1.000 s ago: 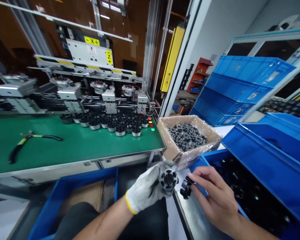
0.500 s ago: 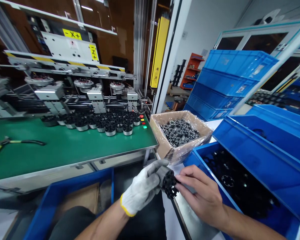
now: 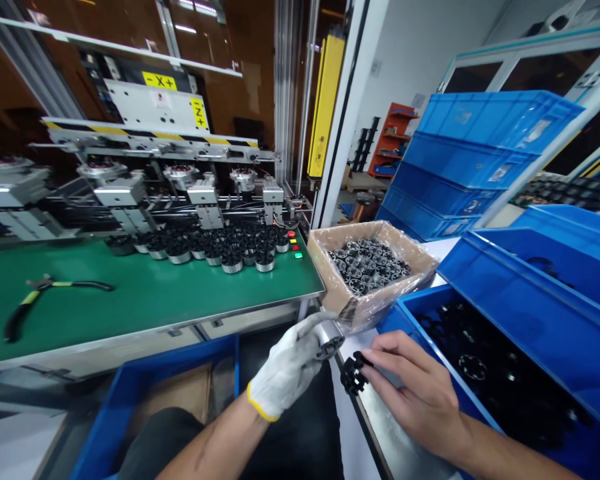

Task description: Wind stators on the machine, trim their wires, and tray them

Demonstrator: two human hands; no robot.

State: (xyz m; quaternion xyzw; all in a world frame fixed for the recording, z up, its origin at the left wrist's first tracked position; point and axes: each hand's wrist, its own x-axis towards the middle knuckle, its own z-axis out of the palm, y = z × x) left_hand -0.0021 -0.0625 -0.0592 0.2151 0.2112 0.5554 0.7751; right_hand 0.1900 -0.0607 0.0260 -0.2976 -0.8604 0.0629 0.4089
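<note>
My left hand [image 3: 291, 365], in a white knit glove with a yellow cuff, is closed around a silvery metal motor stator core [image 3: 329, 338], its slotted end tilted toward my right hand. Between the thumb and fingers of my bare right hand [image 3: 411, 387] is a black toothed plastic ring [image 3: 354, 375]. A small gap separates the ring from the core. Just beyond my hands stands a cardboard box [image 3: 336, 287] lined with clear film, holding many similar metal cores. Right of my right hand, a blue bin [image 3: 433, 340] contains a heap of black plastic parts.
On the green bench [image 3: 145, 310] lie cutting pliers [image 3: 45, 285] and rows of black-topped metal cores [image 3: 233, 259]. Behind them is a winding machine [image 3: 165, 173]. Stacked blue crates [image 3: 473, 160] stand at the back right; another blue bin [image 3: 105, 410] is below the bench.
The black ring, which was against the end of the metal core, is now apart from it, down and right in my right hand. The view has shifted slightly left.
</note>
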